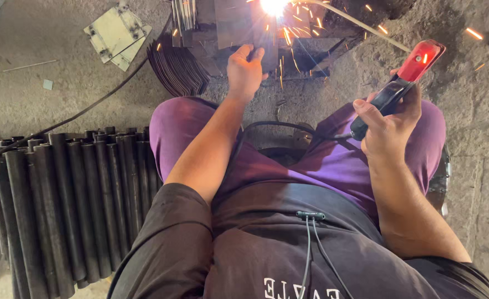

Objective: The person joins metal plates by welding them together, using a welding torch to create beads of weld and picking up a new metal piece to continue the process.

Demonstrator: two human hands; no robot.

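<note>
The person is sitting low, looking down at the floor. The right hand (385, 124) is wrapped tight around the black grip of a welding holder (405, 77) with a red head. A thin rod (355, 22) is sticking out of the holder and reaching far over to the bright spark (274, 6), so the hand is staying well away from the heat. The left hand (245, 69) is pressing on a dark metal plate (244, 25), fingers curled over its near edge, most likely to keep it from sliding. The plate is lying flat at the top of the view, just past the knees. It is looking dark, dull and grey, with orange sparks flying over it.

A black cable (289, 126) is running across the purple lap to the holder. Dark pipes (73, 205) are lying side by side at the left. A stack of thin sheets (175, 69) is sitting just left of the plate.
</note>
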